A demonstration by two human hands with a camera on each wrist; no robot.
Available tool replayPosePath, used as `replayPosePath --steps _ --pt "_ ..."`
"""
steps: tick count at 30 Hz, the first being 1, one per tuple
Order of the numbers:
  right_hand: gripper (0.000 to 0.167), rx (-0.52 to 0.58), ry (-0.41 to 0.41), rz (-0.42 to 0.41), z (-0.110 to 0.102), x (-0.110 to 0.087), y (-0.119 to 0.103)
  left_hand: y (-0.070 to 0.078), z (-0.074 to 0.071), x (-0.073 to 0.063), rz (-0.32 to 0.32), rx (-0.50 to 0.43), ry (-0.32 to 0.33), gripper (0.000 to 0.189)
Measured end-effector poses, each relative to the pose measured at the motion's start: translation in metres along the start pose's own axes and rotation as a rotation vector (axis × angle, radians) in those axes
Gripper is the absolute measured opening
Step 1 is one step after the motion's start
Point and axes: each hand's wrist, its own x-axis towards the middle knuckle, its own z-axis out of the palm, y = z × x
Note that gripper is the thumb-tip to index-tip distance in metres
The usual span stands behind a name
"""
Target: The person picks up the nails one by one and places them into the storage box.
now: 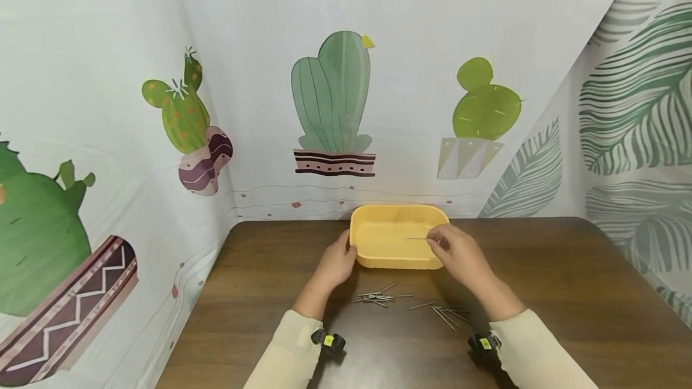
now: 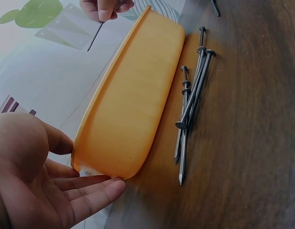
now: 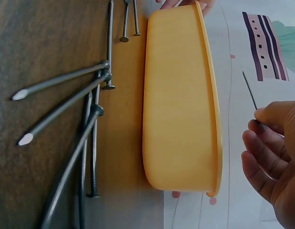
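Observation:
A yellow plastic tray with rounded corners stands at the far edge of the table. My left hand holds its left end, with fingers against the end wall and at the rim. Between thumb and fingertips, my right hand pinches one thin nail. That nail is raised above the rim near the tray's right side, its point toward the left. On the near side of the tray lie two loose piles of metal nails, a left pile and a right pile.
The brown wooden table reaches back to a white cloth backdrop printed with cacti and leaves. The tray stands close against that cloth. Dark wrist cameras are strapped over the light sleeves.

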Motion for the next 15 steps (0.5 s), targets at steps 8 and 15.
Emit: replayPosePath --steps 8,15 --pt "0.007 0.0 -0.004 -0.001 -0.0007 0.0021 -0.0006 0.0012 -0.0004 -0.0011 0.015 0.002 0.009 0.055" --pt "0.018 0.029 0.016 0.013 -0.0013 0.0034 -0.0025 0.0026 -0.0004 -0.0014 0.021 0.005 0.012 0.054"
